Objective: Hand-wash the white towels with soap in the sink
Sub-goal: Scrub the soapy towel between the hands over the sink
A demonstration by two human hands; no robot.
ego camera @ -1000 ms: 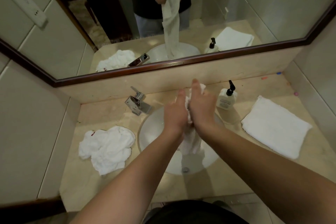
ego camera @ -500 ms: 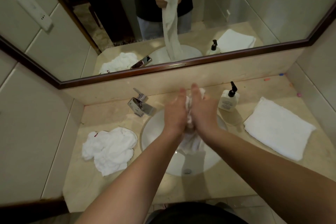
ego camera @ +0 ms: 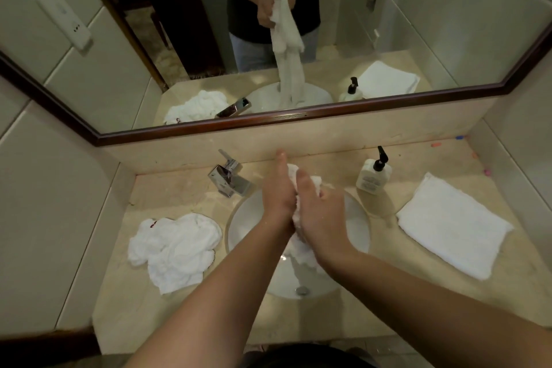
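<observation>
Over the round white sink (ego camera: 357,227), my left hand (ego camera: 276,194) and my right hand (ego camera: 322,212) hold a wet white towel (ego camera: 302,258) bunched between them. Its top pokes out above my right hand's fingers, and its tail hangs down into the basin. The mirror shows both hands with fingers curled round the towel. My left hand sits a little farther forward than my right. A white soap pump bottle (ego camera: 373,178) with a black pump stands right of the sink.
A chrome faucet (ego camera: 229,179) stands at the sink's back left. A crumpled white towel (ego camera: 176,248) lies on the beige counter to the left, and a folded white towel (ego camera: 451,227) to the right. The mirror and backsplash rise close behind.
My left hand slid forward and my right hand drew back toward me, rubbing the towel between them. The towel still hangs into the sink.
</observation>
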